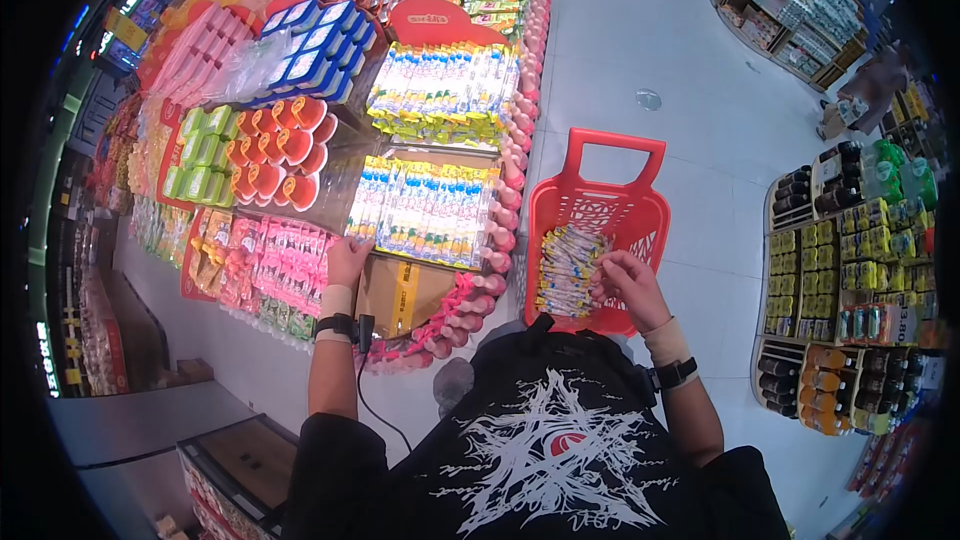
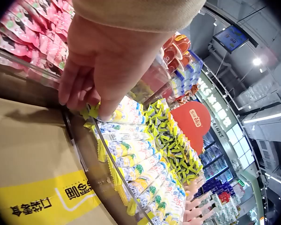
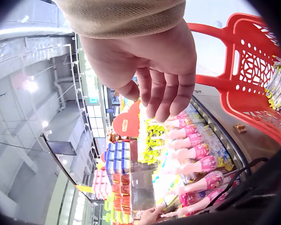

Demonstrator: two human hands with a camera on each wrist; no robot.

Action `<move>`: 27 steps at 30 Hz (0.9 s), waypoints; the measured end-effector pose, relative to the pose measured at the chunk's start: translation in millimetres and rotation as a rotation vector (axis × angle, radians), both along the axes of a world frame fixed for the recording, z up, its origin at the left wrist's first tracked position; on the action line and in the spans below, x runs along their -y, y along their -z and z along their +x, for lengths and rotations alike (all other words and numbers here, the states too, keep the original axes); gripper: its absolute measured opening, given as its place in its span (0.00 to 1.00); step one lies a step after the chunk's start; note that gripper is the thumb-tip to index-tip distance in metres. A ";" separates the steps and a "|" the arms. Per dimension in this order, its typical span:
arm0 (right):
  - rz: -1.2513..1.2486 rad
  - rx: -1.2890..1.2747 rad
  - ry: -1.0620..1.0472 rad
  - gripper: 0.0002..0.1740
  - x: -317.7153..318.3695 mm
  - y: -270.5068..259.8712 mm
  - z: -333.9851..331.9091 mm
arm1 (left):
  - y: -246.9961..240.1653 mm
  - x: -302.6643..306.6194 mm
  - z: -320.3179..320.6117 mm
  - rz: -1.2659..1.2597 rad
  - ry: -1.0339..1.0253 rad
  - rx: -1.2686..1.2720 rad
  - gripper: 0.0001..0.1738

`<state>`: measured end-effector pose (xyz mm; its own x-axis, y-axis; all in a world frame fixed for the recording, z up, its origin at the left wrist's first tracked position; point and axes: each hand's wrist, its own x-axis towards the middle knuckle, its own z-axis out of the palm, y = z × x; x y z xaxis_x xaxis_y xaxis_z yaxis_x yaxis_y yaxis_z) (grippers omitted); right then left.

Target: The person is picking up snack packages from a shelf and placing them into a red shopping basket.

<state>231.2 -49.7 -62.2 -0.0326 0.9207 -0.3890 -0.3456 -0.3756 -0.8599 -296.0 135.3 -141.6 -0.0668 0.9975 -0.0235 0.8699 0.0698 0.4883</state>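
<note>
Left hand (image 1: 347,264): fingers bent toward the thumb, pinching the yellow end of a packet (image 2: 92,111) at the end of a displayed row, beside a brown carton (image 1: 382,292). Right hand (image 1: 628,287): empty, fingers loosely bent, side by side, above the red basket (image 1: 652,215), inside which heaped sweets (image 1: 568,265) in similar wrappers lie

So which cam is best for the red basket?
Head view: red basket nearly whole, with handle and wrapped packets inside; right hand hides a bit. Right wrist view: large but cut off at the right edge, packets only partly showing. Left wrist view: no basket.
</note>
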 end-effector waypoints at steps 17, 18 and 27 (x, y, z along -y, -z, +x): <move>-0.040 0.026 0.008 0.12 33.1 23.5 78.5 | -74.7 40.2 104.2 0.293 -0.048 -0.032 0.29; -0.049 0.029 0.007 0.12 36.3 25.7 85.9 | -86.7 46.2 121.9 0.294 -0.043 -0.011 0.29; -0.134 0.062 0.037 0.12 63.6 44.5 153.0 | -121.7 91.7 249.3 0.239 0.018 0.188 0.23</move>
<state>384.2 -113.3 -106.7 0.0283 0.8604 -0.5089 -0.3086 -0.4767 -0.8231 -46.7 43.6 -19.9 -0.0656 0.9772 0.2021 0.7627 -0.0815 0.6415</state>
